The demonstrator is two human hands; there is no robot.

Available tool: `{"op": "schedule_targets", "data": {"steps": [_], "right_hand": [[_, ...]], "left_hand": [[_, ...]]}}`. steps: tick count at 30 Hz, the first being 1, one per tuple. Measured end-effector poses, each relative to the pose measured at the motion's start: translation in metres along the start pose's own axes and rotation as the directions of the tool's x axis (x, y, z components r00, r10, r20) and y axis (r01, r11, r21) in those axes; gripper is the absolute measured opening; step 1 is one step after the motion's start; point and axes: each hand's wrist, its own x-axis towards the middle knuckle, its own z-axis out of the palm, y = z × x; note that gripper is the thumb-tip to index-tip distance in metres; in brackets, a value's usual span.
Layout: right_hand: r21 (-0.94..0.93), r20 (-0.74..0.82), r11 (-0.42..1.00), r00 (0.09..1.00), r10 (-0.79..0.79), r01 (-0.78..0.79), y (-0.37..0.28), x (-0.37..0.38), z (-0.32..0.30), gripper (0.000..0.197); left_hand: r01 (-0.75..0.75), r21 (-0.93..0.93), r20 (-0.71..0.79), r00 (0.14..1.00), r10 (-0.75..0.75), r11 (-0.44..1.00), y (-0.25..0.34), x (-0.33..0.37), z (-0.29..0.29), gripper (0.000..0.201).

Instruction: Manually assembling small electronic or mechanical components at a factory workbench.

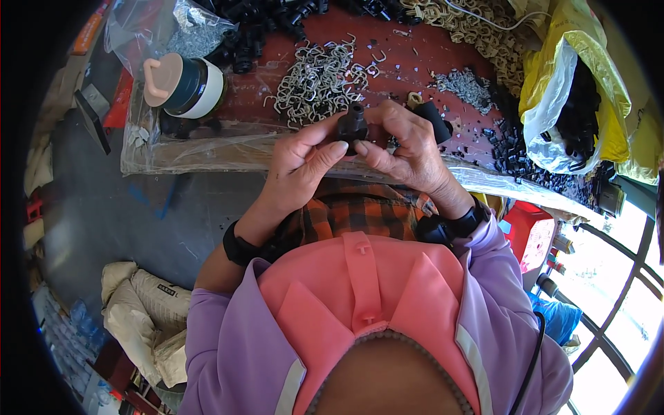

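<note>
Between my two hands, over the near edge of the table, is a black plastic fitting point(353, 126) with a narrow tubular top. My left hand point(304, 158) grips its left side, thumb toward me. The thumb and curled fingers of my right hand point(409, 151) close on it from the other side; whether they pinch a smaller part is hidden. Just beyond lies a heap of bent metal hooks point(315, 83). A black cylindrical part point(433, 121) and a small tan ring-shaped piece point(414, 99) rest beside my right hand.
The red tabletop point(256, 90) has a plastic-wrapped edge. A lidded cup point(190, 86) stands left, near black fittings point(243, 55). Small metal pieces point(465, 88), tan clips point(477, 31) and tiny black parts point(515, 149) lie right, by a yellow bag point(612, 104).
</note>
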Motion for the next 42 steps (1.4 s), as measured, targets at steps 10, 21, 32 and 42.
{"op": "schedule_targets", "data": {"steps": [10, 21, 32, 42], "right_hand": [[0.032, 0.06, 0.997, 0.996, 0.063, -0.065, 0.004, 0.004, -0.006, 0.033], [-0.758, -0.156, 0.629, 0.984, 0.085, -0.175, 0.094, 0.031, -0.116, 0.019], [-0.58, -0.149, 0.774, 0.967, 0.205, -0.253, 0.125, 0.033, -0.129, 0.014], [0.278, 0.264, 0.95, 0.962, 0.069, -0.145, 0.003, 0.024, -0.034, 0.012]], "left_hand": [[0.088, -0.065, -0.031, 0.995, -0.09, 0.994, -0.003, 0.004, -0.001, 0.034], [0.182, -0.209, -0.171, 0.961, -0.219, 0.961, -0.004, 0.012, -0.01, 0.028], [0.195, -0.267, -0.248, 0.932, -0.263, 0.944, -0.006, 0.016, -0.009, 0.03], [0.247, -0.389, -0.119, 0.942, -0.314, 0.887, -0.004, 0.014, 0.0, 0.028]]}}
